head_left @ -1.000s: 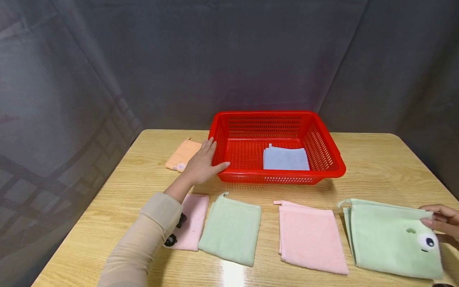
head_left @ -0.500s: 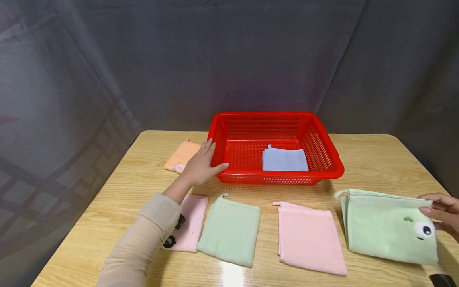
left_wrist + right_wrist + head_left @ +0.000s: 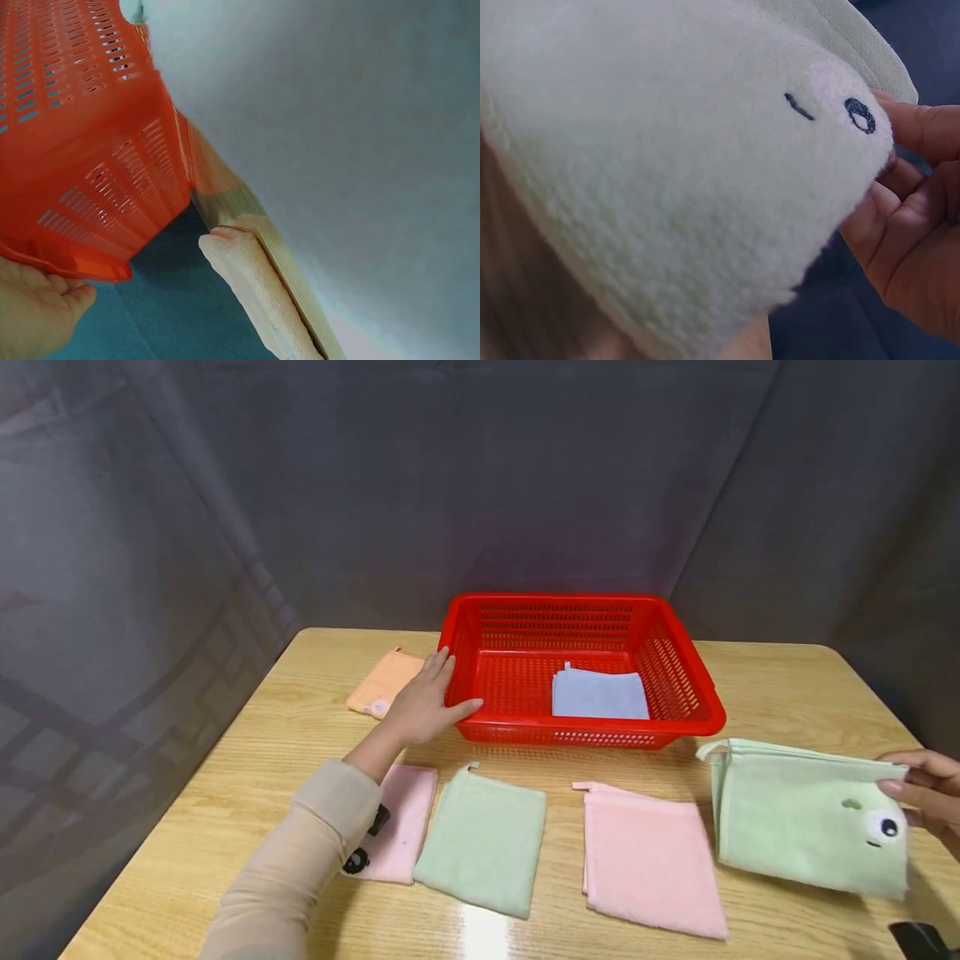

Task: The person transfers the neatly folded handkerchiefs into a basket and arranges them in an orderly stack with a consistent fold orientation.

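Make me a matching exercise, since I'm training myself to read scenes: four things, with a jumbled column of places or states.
1. Blue cloth
2. Left hand
3. Right hand
4. Orange cloth

A. holding a green cloth with an eye on it
B. lying on the table, left of the red basket
C. inside the red basket
D. at the red basket's edge

Pairs: 1-C, 2-D, 3-A, 4-B

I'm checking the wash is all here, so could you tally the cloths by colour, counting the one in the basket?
Green: 2 (held green cloth, flat green cloth)
Pink: 2 (plain-looking pink cloth, black-marked pink cloth)
Orange: 1 (orange cloth)
Light blue: 1 (light blue cloth, in the red basket)
Total: 6
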